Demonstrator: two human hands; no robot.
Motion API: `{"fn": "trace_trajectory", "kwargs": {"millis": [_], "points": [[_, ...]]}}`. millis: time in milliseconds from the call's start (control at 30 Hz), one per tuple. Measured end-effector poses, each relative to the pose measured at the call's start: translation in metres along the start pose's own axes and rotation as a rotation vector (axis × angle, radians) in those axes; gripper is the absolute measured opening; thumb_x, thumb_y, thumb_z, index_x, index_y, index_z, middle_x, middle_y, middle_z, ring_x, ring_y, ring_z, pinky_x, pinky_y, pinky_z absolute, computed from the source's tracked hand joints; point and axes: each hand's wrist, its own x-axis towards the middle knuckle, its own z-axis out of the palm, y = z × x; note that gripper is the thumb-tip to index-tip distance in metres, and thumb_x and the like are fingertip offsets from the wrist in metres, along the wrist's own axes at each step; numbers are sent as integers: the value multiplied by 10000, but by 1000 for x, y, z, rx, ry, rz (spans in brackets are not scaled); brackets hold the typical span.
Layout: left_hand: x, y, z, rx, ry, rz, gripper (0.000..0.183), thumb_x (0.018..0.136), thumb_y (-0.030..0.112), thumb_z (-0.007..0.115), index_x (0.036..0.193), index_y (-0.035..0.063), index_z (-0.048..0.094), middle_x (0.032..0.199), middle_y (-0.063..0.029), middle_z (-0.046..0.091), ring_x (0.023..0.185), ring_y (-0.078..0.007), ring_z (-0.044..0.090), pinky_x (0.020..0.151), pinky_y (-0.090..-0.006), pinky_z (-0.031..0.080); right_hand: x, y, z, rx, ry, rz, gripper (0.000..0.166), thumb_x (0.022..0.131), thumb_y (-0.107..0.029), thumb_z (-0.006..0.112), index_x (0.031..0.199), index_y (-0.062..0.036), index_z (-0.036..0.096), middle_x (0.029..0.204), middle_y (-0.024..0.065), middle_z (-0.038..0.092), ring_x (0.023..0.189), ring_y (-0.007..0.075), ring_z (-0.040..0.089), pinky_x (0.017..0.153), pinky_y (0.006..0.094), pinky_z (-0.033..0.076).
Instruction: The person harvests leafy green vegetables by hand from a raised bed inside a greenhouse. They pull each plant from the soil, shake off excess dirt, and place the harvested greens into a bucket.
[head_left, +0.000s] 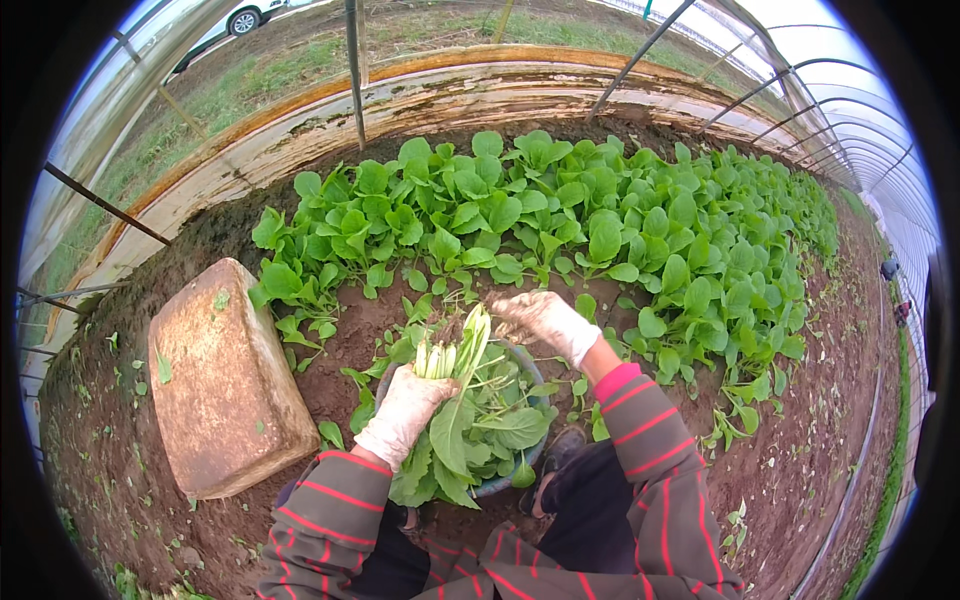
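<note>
My left hand (411, 409), in a pale soil-stained glove, grips a bunch of leafy greens (452, 431). The pale stems point up and the leaves hang down over a round basin (534, 369). Soil clings to the roots (448, 328) at the top of the bunch. Just right of those roots is my right hand (546, 319), gloved too, its dirty fingers bent; whether they pinch anything is too unclear to see. Loose leaves (517, 427) fill the basin, which rests on the soil between my feet.
A dense bed of leafy green plants (600, 217) stretches ahead and to the right. On the left lies a soil-stained, block-shaped object (225, 382). Metal poles (355, 75) and plastic sheeting (480, 94) form the tunnel's side. My right shoe (559, 454) is beside the basin.
</note>
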Motion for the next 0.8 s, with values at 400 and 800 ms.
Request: {"fn": "trace_trajectory", "kwargs": {"millis": [400,800], "points": [[-1,4,-1,-307,-115,35,247,729,74,667,964,0,648,845,-23,640,761,-101,565,713,-254,435,-5,13,39,759,-386,-38,392,936,-245,479,1281,-63,439,1238,60,514,1103,200,510,935,340,408],[7,0,-3,-437,3,167,312,759,72,651,1052,-17,589,889,-40,623,803,-129,583,724,-263,462,-3,-10,80,-44,220,-313,104,901,-115,546,913,-22,591,806,-13,609,701,72,510,651,224,435]]}}
